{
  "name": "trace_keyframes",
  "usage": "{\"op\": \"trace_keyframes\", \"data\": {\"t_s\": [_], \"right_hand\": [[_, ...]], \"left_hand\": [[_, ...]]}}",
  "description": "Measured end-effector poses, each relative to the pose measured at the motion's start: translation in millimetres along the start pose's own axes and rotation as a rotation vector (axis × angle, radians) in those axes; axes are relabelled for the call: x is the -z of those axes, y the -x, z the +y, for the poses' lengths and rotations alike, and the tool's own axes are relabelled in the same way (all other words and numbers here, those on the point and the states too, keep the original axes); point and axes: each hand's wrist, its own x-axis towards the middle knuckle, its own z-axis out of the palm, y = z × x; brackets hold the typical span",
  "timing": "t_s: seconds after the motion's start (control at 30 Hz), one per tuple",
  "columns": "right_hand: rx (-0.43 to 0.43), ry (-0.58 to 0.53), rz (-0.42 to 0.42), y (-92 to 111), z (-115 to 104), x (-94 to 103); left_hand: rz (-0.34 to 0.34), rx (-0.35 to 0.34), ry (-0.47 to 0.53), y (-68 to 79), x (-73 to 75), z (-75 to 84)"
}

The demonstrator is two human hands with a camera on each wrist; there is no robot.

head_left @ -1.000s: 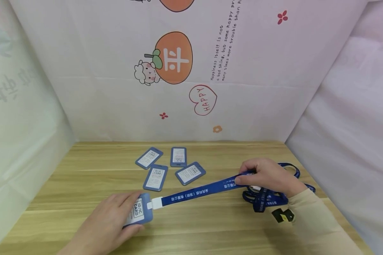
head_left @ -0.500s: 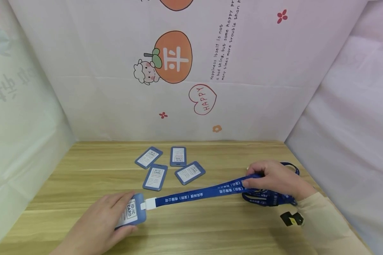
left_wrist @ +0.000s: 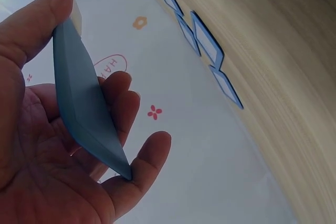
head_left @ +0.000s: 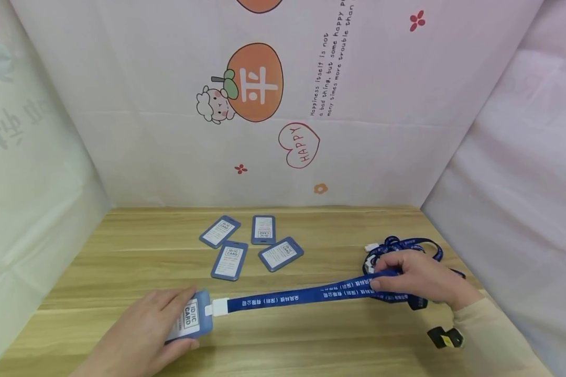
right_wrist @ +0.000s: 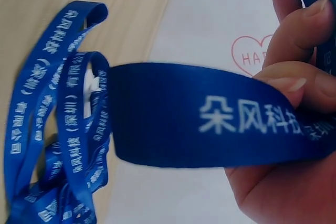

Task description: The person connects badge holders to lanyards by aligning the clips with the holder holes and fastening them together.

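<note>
At the front left, my left hand (head_left: 143, 327) grips a blue badge holder (head_left: 191, 317) by its edges; the left wrist view shows the holder (left_wrist: 86, 93) edge-on between thumb and fingers. A white clip (head_left: 218, 307) joins it to a blue lanyard (head_left: 287, 299) with white lettering. The strap runs taut to the right, where my right hand (head_left: 417, 280) pinches it between thumb and fingers. In the right wrist view a loop of this strap (right_wrist: 168, 114) bulges out from the pinching fingers.
Several blue badge holders (head_left: 229, 261) lie loosely grouped at the back middle of the wooden table (head_left: 137, 251). A tangled pile of blue lanyards (head_left: 407, 242) lies behind and under my right hand. A printed white cloth (head_left: 170, 157) stands as the back wall, with white cloth on both sides.
Both hands have moved slightly, the left toward the front left and the right to the right and nearer. The strap between them stays stretched, and the lanyard pile shows more behind the right hand.
</note>
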Motion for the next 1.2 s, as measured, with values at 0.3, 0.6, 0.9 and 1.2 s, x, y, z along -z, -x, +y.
{"op": "trace_keyframes", "data": {"t_s": [0.3, 0.6, 0.9, 1.2], "right_hand": [[-0.014, 0.007, -0.023, 16.8, 15.3, -7.3], [0.034, -0.080, -0.110, 34.5, 34.4, -12.9], [0.040, -0.232, -0.276, 49.8, 59.0, -22.1], [0.111, -0.270, -0.340, 65.2, 76.6, -34.7]], "left_hand": [[-0.109, -0.002, 0.014, 4.1, -0.3, 0.1], [-0.152, -0.062, 0.008, 11.0, -8.7, -1.8], [-0.342, -0.067, 0.043, 13.7, -20.9, -3.2], [-0.439, -0.032, 0.118, 22.8, -41.5, -0.2]]}}
